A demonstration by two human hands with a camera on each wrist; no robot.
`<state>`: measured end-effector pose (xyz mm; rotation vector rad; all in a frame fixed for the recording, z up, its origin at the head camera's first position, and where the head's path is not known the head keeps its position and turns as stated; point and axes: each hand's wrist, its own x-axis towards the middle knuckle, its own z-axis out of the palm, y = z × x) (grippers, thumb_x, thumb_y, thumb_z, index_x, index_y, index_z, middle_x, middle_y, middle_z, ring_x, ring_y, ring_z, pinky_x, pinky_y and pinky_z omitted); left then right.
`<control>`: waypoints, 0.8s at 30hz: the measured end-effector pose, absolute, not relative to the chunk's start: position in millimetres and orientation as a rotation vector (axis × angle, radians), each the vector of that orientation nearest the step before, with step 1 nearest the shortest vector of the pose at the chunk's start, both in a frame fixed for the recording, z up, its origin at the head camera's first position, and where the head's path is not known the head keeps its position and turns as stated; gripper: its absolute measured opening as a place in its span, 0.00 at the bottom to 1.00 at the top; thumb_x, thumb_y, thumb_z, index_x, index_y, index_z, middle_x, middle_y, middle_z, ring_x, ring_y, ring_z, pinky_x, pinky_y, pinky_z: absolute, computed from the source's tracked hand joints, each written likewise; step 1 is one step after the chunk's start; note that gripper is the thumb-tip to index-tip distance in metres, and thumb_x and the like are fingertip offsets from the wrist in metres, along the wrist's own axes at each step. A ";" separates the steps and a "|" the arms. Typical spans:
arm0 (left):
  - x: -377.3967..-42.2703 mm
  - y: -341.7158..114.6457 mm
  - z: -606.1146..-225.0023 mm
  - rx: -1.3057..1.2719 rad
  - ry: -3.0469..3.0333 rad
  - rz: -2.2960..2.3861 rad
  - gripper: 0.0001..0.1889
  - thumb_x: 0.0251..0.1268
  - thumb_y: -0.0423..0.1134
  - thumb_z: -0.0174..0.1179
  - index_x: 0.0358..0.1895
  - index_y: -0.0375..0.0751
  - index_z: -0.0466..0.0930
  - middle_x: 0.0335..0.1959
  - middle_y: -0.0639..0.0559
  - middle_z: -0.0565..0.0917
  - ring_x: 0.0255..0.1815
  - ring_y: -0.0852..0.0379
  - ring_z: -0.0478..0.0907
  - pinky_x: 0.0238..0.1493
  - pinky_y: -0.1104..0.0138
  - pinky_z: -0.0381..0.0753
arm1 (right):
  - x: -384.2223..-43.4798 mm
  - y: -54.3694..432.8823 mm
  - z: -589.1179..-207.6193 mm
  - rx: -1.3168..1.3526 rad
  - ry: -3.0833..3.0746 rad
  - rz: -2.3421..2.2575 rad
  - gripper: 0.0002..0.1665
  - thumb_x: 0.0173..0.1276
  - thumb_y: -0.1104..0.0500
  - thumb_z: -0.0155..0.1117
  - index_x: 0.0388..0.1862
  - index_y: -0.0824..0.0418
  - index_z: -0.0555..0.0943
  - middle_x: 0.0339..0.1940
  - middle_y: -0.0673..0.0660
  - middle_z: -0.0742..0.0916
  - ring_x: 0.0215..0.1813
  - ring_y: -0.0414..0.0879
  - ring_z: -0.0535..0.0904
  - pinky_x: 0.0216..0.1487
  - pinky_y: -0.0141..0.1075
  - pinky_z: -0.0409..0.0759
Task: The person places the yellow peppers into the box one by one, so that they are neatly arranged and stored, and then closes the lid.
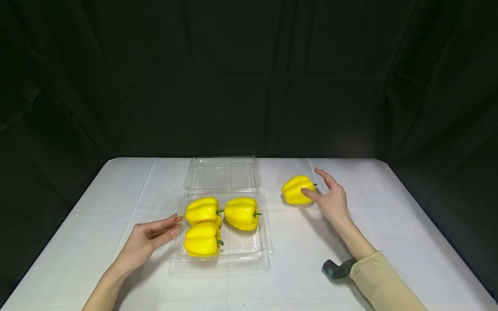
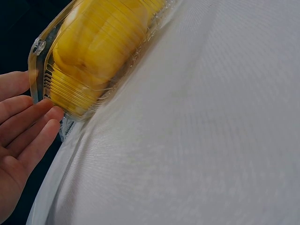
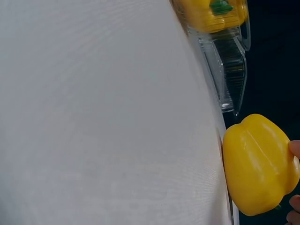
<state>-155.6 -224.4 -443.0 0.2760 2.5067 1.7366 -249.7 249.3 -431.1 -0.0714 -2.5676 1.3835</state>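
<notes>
A clear hinged plastic container [image 1: 245, 246] lies open on the table with three yellow bell peppers inside: one back left [image 1: 202, 211], one front left [image 1: 201, 239], one on the right [image 1: 241, 214]. My left hand [image 1: 145, 242] is at the container's left side, fingers fairly straight and fingertips against the rim, as the left wrist view shows [image 2: 28, 122]. Another yellow bell pepper [image 1: 296, 190] lies on the cloth right of the container. Around its stem end, my right hand [image 1: 330, 201] has thumb and fingers spread, the thumb overlapping the pepper's front and the index finger apart from it.
The container's transparent lid [image 1: 221, 172] is folded back behind the tray. White cloth [image 1: 295, 268] covers the table, with black curtain [image 1: 249, 86] behind and at both sides. A dark wrist device [image 1: 337, 269] sits by the right sleeve [image 1: 385, 280].
</notes>
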 end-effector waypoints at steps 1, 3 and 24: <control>-155.5 -224.4 -443.0 0.276 2.507 1.736 0.27 0.66 0.44 0.67 0.66 0.37 0.76 0.60 0.45 0.83 0.54 0.64 0.83 0.54 0.77 0.80 | -249.9 249.5 -431.5 -0.068 -2.570 1.389 0.44 0.63 0.53 0.74 0.76 0.55 0.66 0.78 0.62 0.66 0.79 0.64 0.57 0.75 0.63 0.58; -155.4 -224.6 -443.1 0.276 2.506 1.738 0.27 0.66 0.44 0.67 0.66 0.37 0.76 0.60 0.45 0.83 0.54 0.66 0.83 0.53 0.77 0.80 | -250.2 249.8 -432.3 -0.062 -2.579 1.397 0.44 0.63 0.52 0.74 0.76 0.55 0.66 0.78 0.61 0.67 0.79 0.64 0.57 0.75 0.63 0.58; -155.2 -225.1 -443.3 0.282 2.505 1.741 0.27 0.66 0.44 0.67 0.66 0.37 0.76 0.60 0.46 0.83 0.54 0.65 0.83 0.54 0.77 0.80 | -249.2 248.4 -436.9 -0.015 -2.638 1.512 0.41 0.67 0.47 0.70 0.74 0.58 0.69 0.76 0.60 0.70 0.78 0.63 0.60 0.76 0.60 0.60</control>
